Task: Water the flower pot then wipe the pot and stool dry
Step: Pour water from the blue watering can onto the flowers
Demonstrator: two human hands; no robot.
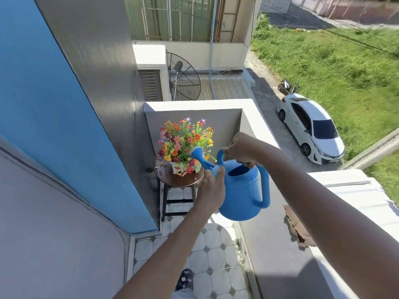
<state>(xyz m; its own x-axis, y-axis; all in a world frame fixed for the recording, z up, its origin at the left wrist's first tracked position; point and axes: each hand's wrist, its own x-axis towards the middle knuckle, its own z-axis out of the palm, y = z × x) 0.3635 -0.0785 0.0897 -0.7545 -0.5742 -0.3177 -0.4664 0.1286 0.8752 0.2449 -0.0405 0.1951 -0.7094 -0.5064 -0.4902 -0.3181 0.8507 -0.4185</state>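
Note:
A blue plastic watering can (244, 190) hangs in the air in front of me, its spout head (197, 152) reaching in among the colourful flowers (183, 141). My right hand (241, 148) grips the can's top handle. My left hand (210, 188) presses against the base of the spout and the can's front. The flowers stand in a small white pot (183, 168) on a round brown stool (170, 180) with dark legs, in the balcony corner. The stool's seat looks stained or wet.
A narrow balcony with a white tiled floor (213, 255) runs between a blue wall (54, 126) on the left and a grey parapet (280, 244) on the right. A brown rag-like patch (298, 227) lies on the parapet. My slippered foot (184, 279) shows below.

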